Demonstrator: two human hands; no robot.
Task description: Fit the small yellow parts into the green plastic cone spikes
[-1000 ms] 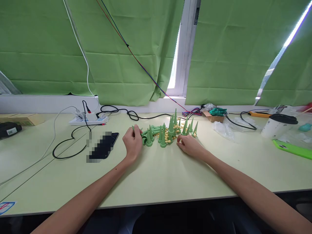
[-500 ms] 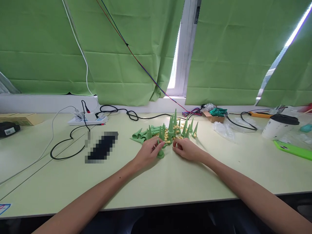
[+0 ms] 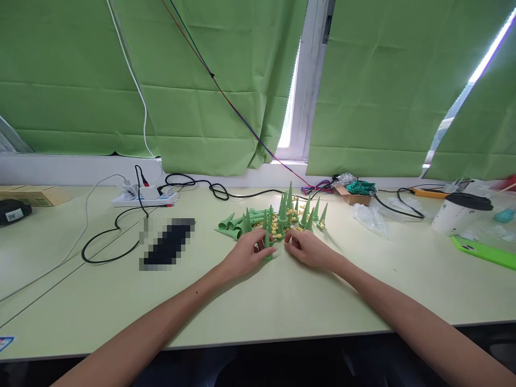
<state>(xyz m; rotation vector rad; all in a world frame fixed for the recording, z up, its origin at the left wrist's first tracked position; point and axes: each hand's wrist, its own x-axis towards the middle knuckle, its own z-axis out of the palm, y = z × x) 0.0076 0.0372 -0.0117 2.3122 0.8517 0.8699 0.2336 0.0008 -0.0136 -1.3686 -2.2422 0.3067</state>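
My left hand (image 3: pixel 249 251) has its thumb and fingers around a green cone (image 3: pixel 266 244) that stands upright at the front of the pile. To its right, my right hand (image 3: pixel 307 248) rests at the pile's front edge with thumb and fingertips pressed together; what they hold, if anything, is too small to make out. Behind both hands are several upright green cones (image 3: pixel 283 212) among small yellow pieces (image 3: pixel 276 224). More green cones (image 3: pixel 231 233) lie on their sides at the left of the pile.
A pixelated dark object (image 3: pixel 169 244) and a power strip (image 3: pixel 145 198) with cables are on the left. Toward the right are a small cardboard box (image 3: pixel 353 198), clear plastic (image 3: pixel 371 219), a lidded cup (image 3: pixel 459 216) and a bright green phone case (image 3: pixel 484 252).
The green cone at my left hand, tilted before, now stands more upright, and my left fingers have shifted around it. My right hand has hardly moved.
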